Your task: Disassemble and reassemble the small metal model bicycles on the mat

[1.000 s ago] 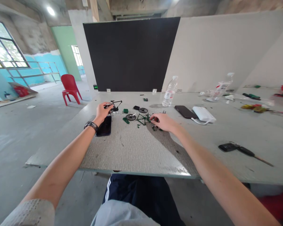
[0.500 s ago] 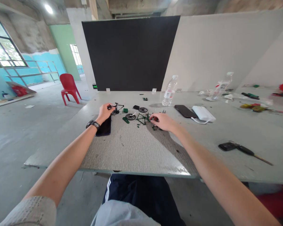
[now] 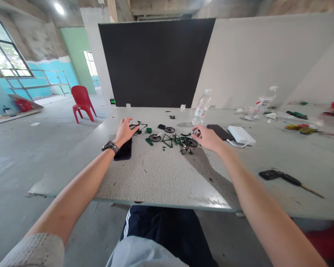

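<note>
My left hand (image 3: pixel 124 130) is over the left of the table, thumb and fingers apart, right beside a small black model bicycle frame (image 3: pixel 140 127). A dark phone (image 3: pixel 124 150) lies under that wrist. My right hand (image 3: pixel 207 137) hovers with curved, parted fingers near a small spoked wheel (image 3: pixel 191 142); I see nothing held in it. Left of it lie a green model bicycle frame (image 3: pixel 167 141) and several tiny metal and green parts (image 3: pixel 186 150). Two more wheels, one nearer (image 3: pixel 155 137) and one farther (image 3: pixel 169 129), and a green block (image 3: pixel 149 130) lie between my hands.
A plastic bottle (image 3: pixel 202 107) stands behind my right hand. A dark phone (image 3: pixel 218 132) and a white power bank (image 3: pixel 241 135) with a cable lie to its right. Farther right are a key fob (image 3: pixel 269 174) and a screwdriver (image 3: pixel 292 180). A black panel (image 3: pixel 156 66) rises behind the table.
My right hand has lifted off the green parts and moved right, uncovering the wheel and small pieces. My left hand's fingers have spread away from the black bicycle frame.
</note>
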Demonstrator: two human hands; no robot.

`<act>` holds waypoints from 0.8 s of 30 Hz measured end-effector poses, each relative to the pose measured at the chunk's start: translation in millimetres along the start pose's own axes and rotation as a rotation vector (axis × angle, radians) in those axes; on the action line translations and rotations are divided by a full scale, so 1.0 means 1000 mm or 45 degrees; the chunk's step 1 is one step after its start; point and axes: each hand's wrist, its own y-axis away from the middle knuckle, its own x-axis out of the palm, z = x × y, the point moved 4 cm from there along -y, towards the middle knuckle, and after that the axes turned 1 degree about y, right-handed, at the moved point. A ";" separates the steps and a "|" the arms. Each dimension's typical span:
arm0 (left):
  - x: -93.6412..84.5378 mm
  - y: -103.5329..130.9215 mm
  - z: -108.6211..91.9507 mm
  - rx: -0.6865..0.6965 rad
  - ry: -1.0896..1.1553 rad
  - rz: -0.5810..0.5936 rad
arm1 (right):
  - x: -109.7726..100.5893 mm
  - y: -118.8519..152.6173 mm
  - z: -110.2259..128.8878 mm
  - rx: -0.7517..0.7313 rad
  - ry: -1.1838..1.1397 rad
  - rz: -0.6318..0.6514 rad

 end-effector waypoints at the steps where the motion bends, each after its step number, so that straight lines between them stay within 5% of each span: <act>1: -0.004 0.002 -0.007 0.042 -0.022 -0.042 | -0.001 0.000 -0.004 0.015 0.013 0.030; 6: -0.010 0.017 -0.049 0.391 -0.113 -0.041 | 0.000 0.000 -0.010 -0.014 0.102 0.277; 13: 0.017 0.044 -0.084 0.850 -0.186 0.435 | -0.001 -0.003 -0.027 0.072 0.225 0.211; 18: 0.031 0.052 -0.080 0.827 -0.171 0.682 | 0.004 -0.005 -0.047 0.205 0.341 0.305; 24: 0.036 0.054 -0.076 0.784 -0.121 0.812 | 0.017 -0.008 -0.037 0.058 0.332 0.340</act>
